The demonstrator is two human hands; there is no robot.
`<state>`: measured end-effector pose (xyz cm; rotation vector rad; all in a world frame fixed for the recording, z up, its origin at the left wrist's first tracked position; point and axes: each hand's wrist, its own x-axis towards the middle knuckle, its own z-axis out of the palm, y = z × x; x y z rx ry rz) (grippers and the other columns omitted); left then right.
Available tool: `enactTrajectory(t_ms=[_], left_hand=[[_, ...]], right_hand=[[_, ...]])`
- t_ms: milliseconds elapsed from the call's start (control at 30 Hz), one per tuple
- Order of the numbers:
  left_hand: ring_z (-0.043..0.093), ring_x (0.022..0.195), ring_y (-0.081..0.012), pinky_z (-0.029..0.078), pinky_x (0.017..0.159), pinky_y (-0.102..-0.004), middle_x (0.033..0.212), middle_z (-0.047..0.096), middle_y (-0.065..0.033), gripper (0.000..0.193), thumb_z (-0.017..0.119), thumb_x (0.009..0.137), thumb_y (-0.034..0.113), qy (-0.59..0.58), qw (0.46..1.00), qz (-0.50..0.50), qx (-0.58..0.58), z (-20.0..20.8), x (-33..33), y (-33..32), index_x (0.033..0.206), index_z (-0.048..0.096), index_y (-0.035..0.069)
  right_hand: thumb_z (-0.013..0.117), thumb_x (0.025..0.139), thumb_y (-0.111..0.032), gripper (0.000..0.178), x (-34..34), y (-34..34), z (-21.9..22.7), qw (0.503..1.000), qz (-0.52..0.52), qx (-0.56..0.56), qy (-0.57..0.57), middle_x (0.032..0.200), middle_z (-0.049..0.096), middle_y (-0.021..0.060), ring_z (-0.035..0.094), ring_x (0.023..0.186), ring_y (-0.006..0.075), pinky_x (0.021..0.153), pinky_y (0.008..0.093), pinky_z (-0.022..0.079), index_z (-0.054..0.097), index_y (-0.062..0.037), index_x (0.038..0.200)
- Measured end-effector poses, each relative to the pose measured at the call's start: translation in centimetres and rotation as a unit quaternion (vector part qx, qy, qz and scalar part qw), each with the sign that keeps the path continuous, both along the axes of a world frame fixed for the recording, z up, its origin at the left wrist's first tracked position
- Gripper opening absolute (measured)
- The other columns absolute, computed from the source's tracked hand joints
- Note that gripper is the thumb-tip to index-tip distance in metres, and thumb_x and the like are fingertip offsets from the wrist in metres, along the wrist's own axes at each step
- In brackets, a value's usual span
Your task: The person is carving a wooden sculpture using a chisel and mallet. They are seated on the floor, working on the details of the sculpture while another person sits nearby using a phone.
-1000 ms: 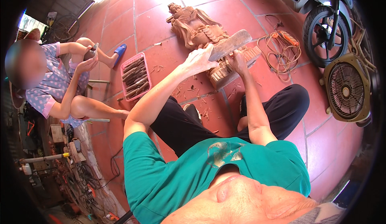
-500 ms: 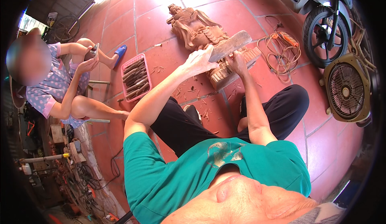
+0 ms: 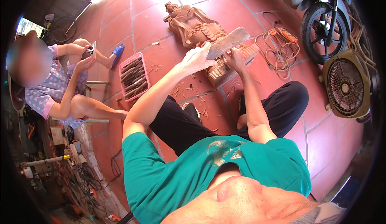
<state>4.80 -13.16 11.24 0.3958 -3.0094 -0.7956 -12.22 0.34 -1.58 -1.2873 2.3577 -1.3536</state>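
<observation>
A carved wooden statue (image 3: 195, 27) lies on its back on the red tiled floor, its ridged base (image 3: 219, 74) toward me. My left hand (image 3: 196, 60) is closed around the near end of a flat wooden bat (image 3: 229, 42), which slants up to the right above the statue. Just below the bat, my right hand (image 3: 235, 59) is closed against the statue's base. Whatever its fingers grip is hidden by the bat and the hand. Wood shavings (image 3: 192, 88) are scattered between my feet and the base.
A pink basket (image 3: 148, 76) of wooden-handled carving tools stands left of the statue. Beyond it a seated person (image 3: 64, 83) holds a phone-like object. To the right lie a coiled cord (image 3: 277, 57) with an orange power strip, a box fan (image 3: 345, 87) and a motorbike wheel (image 3: 323, 33).
Both hands and the bat keep nearly the same places over the statue. The whole view has shifted slightly; nothing has been taken up or let go.
</observation>
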Motion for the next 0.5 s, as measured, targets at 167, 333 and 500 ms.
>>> enactTrajectory(t_ms=[167, 333, 500], left_hand=[[0.068, 0.09, -0.0464, 0.053, 0.081, -0.0516, 0.092, 0.068, -0.0297, 0.066, 0.077, 0.083, 0.037, 0.033, 0.999, 0.0, -0.03, -0.6, 0.2, 0.0, 0.124, 0.043, -0.002], [0.069, 0.095, -0.0448, 0.054, 0.083, -0.0502, 0.096, 0.069, -0.0303, 0.068, 0.077, 0.082, 0.041, 0.029, 0.999, 0.015, -0.017, -0.2, -0.3, 0.1, 0.127, 0.047, 0.0], [0.07, 0.09, -0.0446, 0.054, 0.082, -0.0507, 0.094, 0.071, -0.028, 0.061, 0.077, 0.082, 0.038, 0.116, 0.991, 0.052, 0.027, 1.0, -0.1, 0.5, 0.122, 0.049, 0.002]], right_hand=[[0.073, 0.089, -0.021, 0.027, 0.5, 0.0, 0.7, 0.999, 0.002, -0.042, 0.01, 0.097, 0.07, 0.0225, 0.072, 0.083, 0.0362, 0.071, 0.0447, 0.055, 0.069, 0.0, 0.106], [0.075, 0.089, -0.023, 0.034, -0.6, 0.0, -0.7, 0.999, 0.013, -0.053, -0.003, 0.095, 0.069, 0.025, 0.071, 0.081, 0.0371, 0.07, 0.0444, 0.054, 0.067, 0.0019, 0.11], [0.077, 0.089, -0.025, 0.039, -0.2, 0.4, 0.2, 0.997, 0.017, -0.076, -0.02, 0.086, 0.069, 0.0257, 0.071, 0.078, 0.0365, 0.068, 0.0426, 0.054, 0.062, 0.0046, 0.11]])
